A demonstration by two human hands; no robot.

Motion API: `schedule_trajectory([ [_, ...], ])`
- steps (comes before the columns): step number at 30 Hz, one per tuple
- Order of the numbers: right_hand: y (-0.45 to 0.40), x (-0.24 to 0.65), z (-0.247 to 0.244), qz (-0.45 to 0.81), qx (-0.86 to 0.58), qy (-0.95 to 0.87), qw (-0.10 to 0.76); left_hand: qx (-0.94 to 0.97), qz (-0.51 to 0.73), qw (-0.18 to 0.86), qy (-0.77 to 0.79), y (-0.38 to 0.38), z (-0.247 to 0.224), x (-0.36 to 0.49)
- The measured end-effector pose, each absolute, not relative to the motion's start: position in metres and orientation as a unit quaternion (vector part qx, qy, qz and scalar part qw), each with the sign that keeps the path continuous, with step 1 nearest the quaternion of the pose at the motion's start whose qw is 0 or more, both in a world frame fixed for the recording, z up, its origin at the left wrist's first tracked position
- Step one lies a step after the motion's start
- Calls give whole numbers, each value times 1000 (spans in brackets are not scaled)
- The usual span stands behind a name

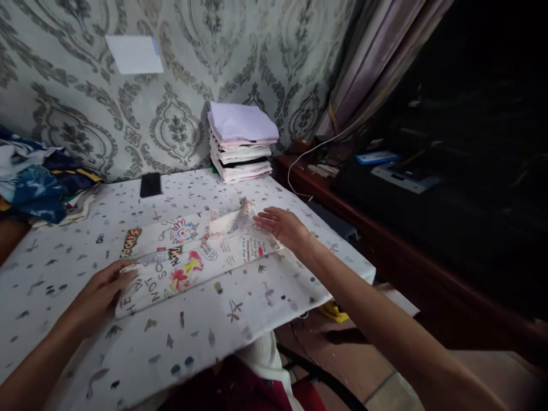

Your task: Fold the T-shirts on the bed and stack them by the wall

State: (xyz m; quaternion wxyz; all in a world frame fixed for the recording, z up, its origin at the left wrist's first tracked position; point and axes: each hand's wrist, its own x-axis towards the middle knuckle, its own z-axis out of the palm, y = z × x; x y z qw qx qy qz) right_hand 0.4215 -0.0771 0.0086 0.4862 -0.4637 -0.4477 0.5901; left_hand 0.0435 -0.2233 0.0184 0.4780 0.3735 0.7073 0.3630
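A long, folded white shirt with colourful cartoon drawings and lettering lies across the patterned table. My left hand is at its left end, fingers and thumb closed on the cloth edge. Near the right end, a fold of the cloth stands up in a small crumpled peak. Beside that peak, my right hand is held with its fingers stretched out, nothing gripped in it. Whether its fingertips touch the cloth I cannot tell.
A stack of folded clothes with a lilac piece on top stands by the wall. A black phone lies at the back of the table. Crumpled clothes are heaped at the left. A white cable hangs by the dark wooden furniture at the right.
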Motion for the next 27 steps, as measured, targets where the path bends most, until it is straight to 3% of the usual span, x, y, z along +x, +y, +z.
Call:
schedule_trajectory([
  [5, -80, 426, -23, 389, -554, -567, 469, 382, 359, 442, 728, -226, 10, 41],
  [8, -96, 437, -27, 206, -598, -678, 374, 394, 355, 403, 746, -232, 12, 46],
  [10, -105, 442, -26, 151, -625, -704, 302, 399, 361, 379, 753, -236, 12, 51],
  [16, -117, 440, -24, 117, -651, -722, 203, 413, 381, 373, 738, -236, 10, 56],
  [22, -119, 438, -21, 137, -669, -706, 188, 420, 416, 336, 733, -221, 14, 42],
  [27, -120, 442, -21, 192, -670, -688, 203, 453, 375, 299, 751, -218, 8, 34],
])
